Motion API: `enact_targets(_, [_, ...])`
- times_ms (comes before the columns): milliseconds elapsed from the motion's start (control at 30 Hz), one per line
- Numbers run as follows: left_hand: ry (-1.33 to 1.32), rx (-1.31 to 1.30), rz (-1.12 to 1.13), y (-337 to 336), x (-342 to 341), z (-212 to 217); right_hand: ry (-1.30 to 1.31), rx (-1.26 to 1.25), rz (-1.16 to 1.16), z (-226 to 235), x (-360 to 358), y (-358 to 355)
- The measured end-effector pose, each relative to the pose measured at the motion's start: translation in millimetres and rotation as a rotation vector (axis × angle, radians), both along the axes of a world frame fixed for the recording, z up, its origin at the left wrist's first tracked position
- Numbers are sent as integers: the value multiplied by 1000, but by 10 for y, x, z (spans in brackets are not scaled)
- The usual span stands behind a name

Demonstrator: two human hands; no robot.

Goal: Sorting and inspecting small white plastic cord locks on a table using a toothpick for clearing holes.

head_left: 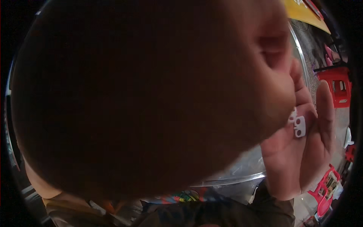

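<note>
My left hand (276, 75) is very close to the camera, a large dark shape covering most of the view. Bent fingers show at its right edge, but their tips and anything between them are hidden. Beyond it, at the right, my right hand (281, 159) is turned palm up with its thumb raised. Small white plastic pieces (300, 126) with round holes lie in that palm, the leftmost one partly covered by the left hand. Their exact kind does not show. The left hand overlaps the right hand's fingers in view; whether they touch, I cannot tell.
Below the hands runs the curved metal rim (242, 178) of a table with a shiny, see-through surface. A red plastic stool (334, 85) stands on the floor at right, with a red plastic seat (325, 195) lower down. Something yellow (306, 16) is at the top right.
</note>
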State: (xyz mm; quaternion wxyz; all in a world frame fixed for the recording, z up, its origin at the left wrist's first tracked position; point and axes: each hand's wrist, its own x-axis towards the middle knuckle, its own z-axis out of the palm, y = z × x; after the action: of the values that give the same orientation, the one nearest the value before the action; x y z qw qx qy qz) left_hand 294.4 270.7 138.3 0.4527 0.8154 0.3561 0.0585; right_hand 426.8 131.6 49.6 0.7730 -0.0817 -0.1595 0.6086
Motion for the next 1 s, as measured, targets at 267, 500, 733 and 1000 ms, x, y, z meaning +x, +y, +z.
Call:
enact_targets(267, [-115,32,49,-16,-58,-102,4,11,23,166,-121,120])
enact_targets(500, [398,-91,-264,285,-228,-372,219,-21,-266,361,-133,21])
enact_targets(733, [495,-122,-290,415,-427,-625,210,-124,-209,173,-278,272])
enact_targets(1000, [631,-326,-223,331,-225,-594,171,-199,-207,192,-263,182])
